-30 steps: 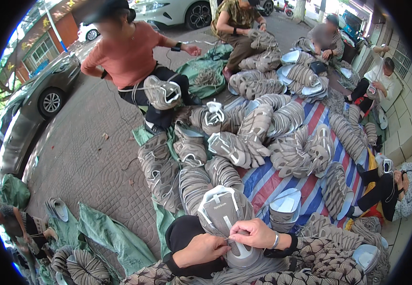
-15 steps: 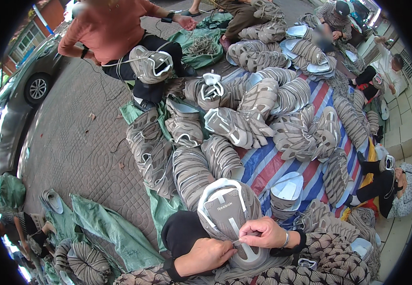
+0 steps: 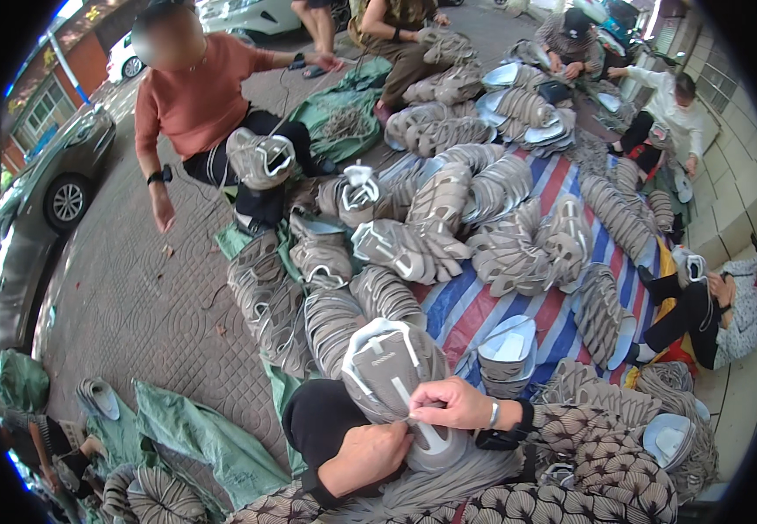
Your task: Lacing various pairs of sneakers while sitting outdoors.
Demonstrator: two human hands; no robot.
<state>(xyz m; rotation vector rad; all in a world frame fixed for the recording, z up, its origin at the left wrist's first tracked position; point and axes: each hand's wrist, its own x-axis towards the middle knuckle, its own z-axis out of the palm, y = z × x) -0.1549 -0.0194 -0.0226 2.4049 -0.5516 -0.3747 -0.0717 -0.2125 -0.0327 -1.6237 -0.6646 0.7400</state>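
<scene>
We've got a grey shoe upper [image 3: 396, 371] on our lap, near centre. Right hand [image 3: 450, 403] pinches its white strap [image 3: 413, 417], fingers closed tight on it. Left hand [image 3: 370, 454] curled shut at the strap's lower end, w/ more stacked uppers [image 3: 518, 244] piled on the striped tarp [image 3: 562, 323] further out.

I find no printed labels, signs or screens here that I can make out. The only packaging in sight is sacking: 1 green woven sack [image 3: 195, 432] lies crumpled and flat on the paving at my lower left, 1 more green sack [image 3: 20, 382] sits bunched farther left near the rim, and 1 green sack [image 3: 339, 109] lies spread near the seated workers ahead.
</scene>
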